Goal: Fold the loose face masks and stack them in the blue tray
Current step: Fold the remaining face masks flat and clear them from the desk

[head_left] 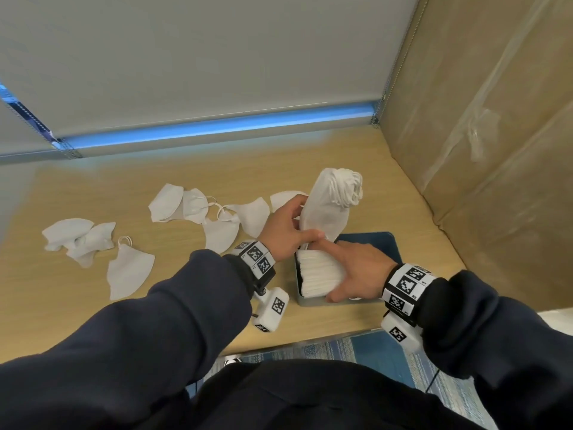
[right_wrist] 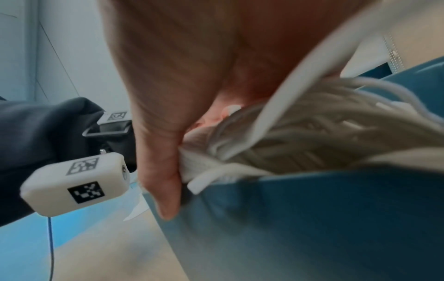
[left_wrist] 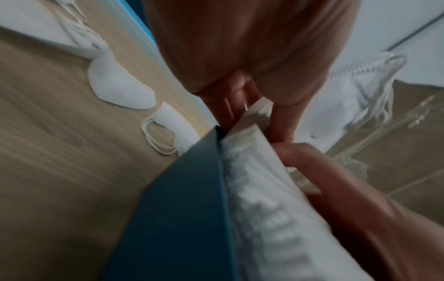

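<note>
A blue tray (head_left: 379,243) sits on the wooden table at the right, holding a stack of folded white masks (head_left: 319,273). My right hand (head_left: 353,268) lies over that stack, thumb at its near end and index finger stretched along the top. In the right wrist view the thumb (right_wrist: 165,180) reaches down the tray wall (right_wrist: 312,218) beside the ear loops (right_wrist: 312,136). My left hand (head_left: 297,221) grips a bundle of folded masks (head_left: 328,206) standing upright at the tray's far left corner, loops bunched on top. Several loose masks (head_left: 130,274) lie to the left.
A cardboard wall (head_left: 480,150) closes the right side just beyond the tray. A grey partition (head_left: 186,57) runs along the back. More loose masks (head_left: 167,203) lie mid-table. The table's near edge (head_left: 310,339) is close below the tray.
</note>
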Motion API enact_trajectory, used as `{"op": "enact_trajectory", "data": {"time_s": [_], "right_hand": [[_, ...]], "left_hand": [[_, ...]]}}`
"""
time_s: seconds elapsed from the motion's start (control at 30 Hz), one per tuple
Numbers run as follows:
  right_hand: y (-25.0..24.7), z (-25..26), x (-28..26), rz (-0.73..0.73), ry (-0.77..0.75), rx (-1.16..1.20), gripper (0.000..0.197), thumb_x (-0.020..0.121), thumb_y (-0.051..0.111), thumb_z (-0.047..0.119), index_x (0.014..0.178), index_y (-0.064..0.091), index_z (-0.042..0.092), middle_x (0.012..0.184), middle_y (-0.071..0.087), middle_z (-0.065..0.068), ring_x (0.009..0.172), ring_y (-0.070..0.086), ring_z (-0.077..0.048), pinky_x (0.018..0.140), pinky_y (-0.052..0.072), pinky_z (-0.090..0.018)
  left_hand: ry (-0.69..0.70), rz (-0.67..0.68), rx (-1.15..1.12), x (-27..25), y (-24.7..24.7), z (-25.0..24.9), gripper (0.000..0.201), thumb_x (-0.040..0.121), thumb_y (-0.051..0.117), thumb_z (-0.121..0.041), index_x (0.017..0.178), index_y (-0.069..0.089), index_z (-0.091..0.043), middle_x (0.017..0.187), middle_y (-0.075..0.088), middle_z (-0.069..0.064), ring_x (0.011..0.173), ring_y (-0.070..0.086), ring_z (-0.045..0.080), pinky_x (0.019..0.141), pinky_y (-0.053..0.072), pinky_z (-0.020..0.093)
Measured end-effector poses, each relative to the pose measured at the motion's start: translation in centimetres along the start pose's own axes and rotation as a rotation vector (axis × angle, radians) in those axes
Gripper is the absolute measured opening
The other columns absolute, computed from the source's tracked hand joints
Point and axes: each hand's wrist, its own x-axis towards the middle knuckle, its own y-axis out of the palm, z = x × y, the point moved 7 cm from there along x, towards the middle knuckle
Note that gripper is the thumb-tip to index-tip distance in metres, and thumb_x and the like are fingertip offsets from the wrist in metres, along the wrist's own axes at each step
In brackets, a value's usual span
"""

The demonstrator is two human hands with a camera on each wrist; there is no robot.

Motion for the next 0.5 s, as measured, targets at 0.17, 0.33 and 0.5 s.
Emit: {"op": "enact_trajectory", "data": {"time_s": [0.17, 0.33, 0.5], "right_hand": [[0.2, 0.1, 0.0, 0.03, 0.008, -0.048, 0.103, 0.057, 0.077, 0.066, 0.141, 0.017, 0.063, 0.112, 0.057, 0.005, 0.103, 0.059, -0.022, 0.088, 0.054, -0.047], [0.1, 0.0, 0.0, 0.036, -0.006, -0.039, 0.101, 0.06, 0.078, 0.066, 0.14, 0.016, 0.065, 0.115, 0.055, 0.006, 0.107, 0.058, -0.022, 0.091, 0.053, -0.046], [0.1, -0.3, -0.8, -0.002, -0.096, 0.052, 0.104, 0.064, 0.072, 0.078, 0.147, 0.012, 0.065, 0.15, 0.049, 0.008, 0.134, 0.047, -0.018, 0.11, 0.04, -0.049]], "left_hand": [[-0.03, 0.172, 0.057, -0.4, -0.9, 0.5, 0.073, 0.073, 0.084, -0.041, 0.136, 0.052, -0.021, 0.122, 0.072, -0.003, 0.112, 0.07, 0.015, 0.099, 0.054, 0.051], [0.023, 0.166, 0.188, -0.6, -1.9, 0.3, 0.059, 0.079, 0.078, -0.042, 0.13, 0.057, -0.024, 0.113, 0.076, -0.005, 0.103, 0.073, 0.013, 0.097, 0.055, 0.047], [0.186, 0.177, 0.704, 0.0, 0.3, -2.0, 0.028, 0.082, 0.072, -0.045, 0.095, 0.05, -0.032, 0.088, 0.069, -0.012, 0.082, 0.069, 0.018, 0.078, 0.056, 0.04]]}}
